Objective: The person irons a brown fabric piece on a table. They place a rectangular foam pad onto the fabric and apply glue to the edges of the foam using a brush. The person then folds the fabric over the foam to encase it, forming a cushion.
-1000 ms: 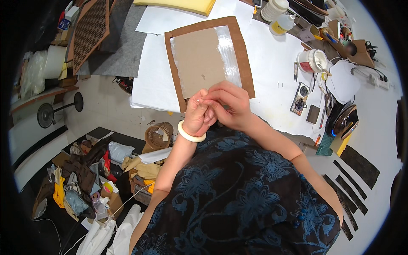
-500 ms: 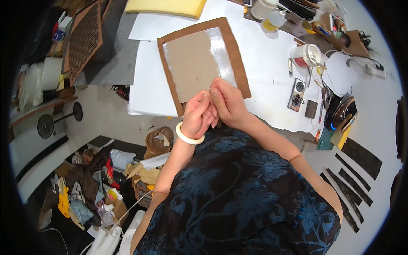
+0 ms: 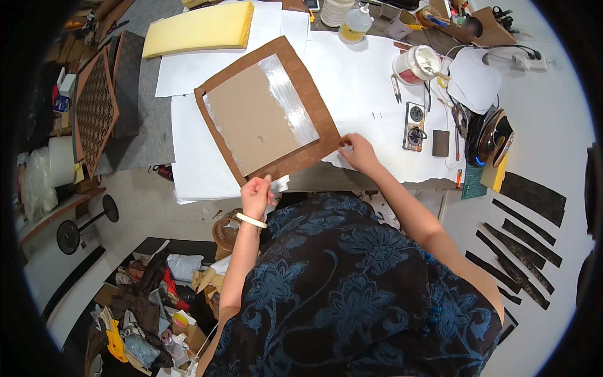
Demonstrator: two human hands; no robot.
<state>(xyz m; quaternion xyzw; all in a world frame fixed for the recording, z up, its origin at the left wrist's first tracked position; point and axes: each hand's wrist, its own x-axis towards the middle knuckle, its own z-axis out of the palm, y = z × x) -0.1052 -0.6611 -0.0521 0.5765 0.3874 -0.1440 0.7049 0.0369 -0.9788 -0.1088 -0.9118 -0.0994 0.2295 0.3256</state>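
A brown patterned sheet (image 3: 314, 91), which looks like leather or fabric, lies tilted on the white paper over the table. Fixed on it is a beige board (image 3: 248, 119), with white glue (image 3: 290, 103) smeared along its right side and thinly along its left edge. My left hand (image 3: 256, 196), with a cream bangle (image 3: 252, 220) at the wrist, pinches the sheet's near edge close to its left corner. At the sheet's right corner, my right hand (image 3: 360, 154) has its thumb and fingers closed on the brown border.
An open white tub (image 3: 418, 65) and a clear bottle (image 3: 355, 25) stand beyond. A power strip (image 3: 414, 125), a dark block (image 3: 441, 143) and an iron (image 3: 492, 139) sit at right. Yellow foam (image 3: 198, 30) lies far left; scraps (image 3: 141, 301) fill the floor at lower left.
My hands were close together in front of the sheet; now they are apart, each at a corner. The sheet has turned counterclockwise, its right corner lifting toward my right hand. The view has shifted.
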